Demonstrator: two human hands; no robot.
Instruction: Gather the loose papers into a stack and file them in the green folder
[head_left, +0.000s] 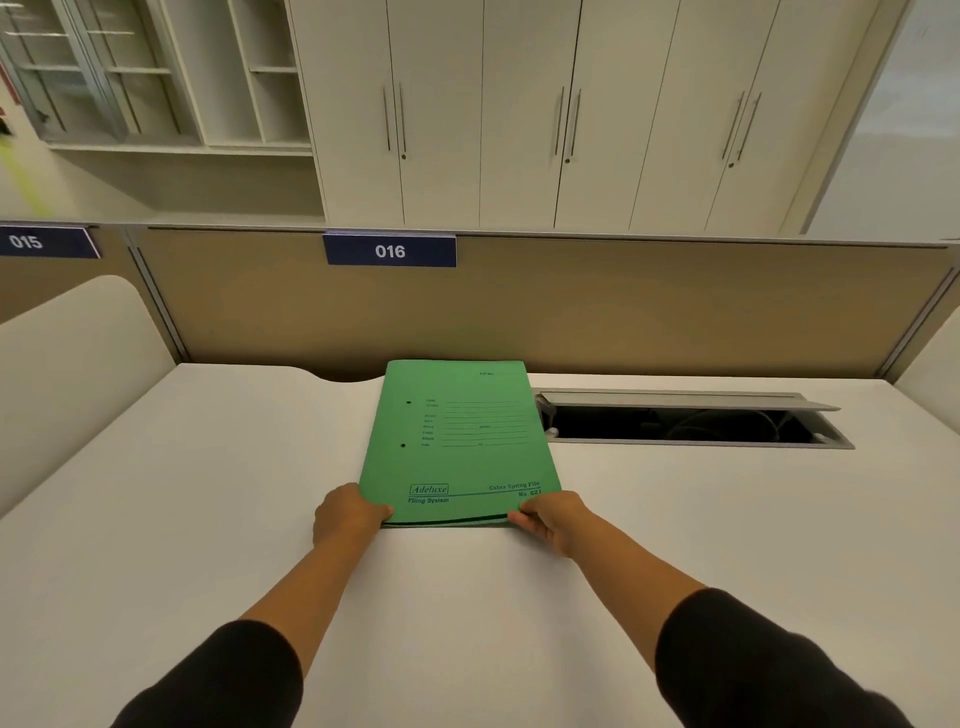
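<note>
A white desk (208, 493) runs to a tan partition (571, 312), with an open cable tray (691, 423) at its back right. The closed green folder (457, 441) lies flat mid-desk, just left of the tray. The left hand (345, 514) grips its near left corner with curled fingers, and the right hand (550, 519) pinches the near right corner.

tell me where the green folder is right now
The green folder lies closed at the desk's centre, left of the open cable tray, both hands gripping its near corners.
</note>
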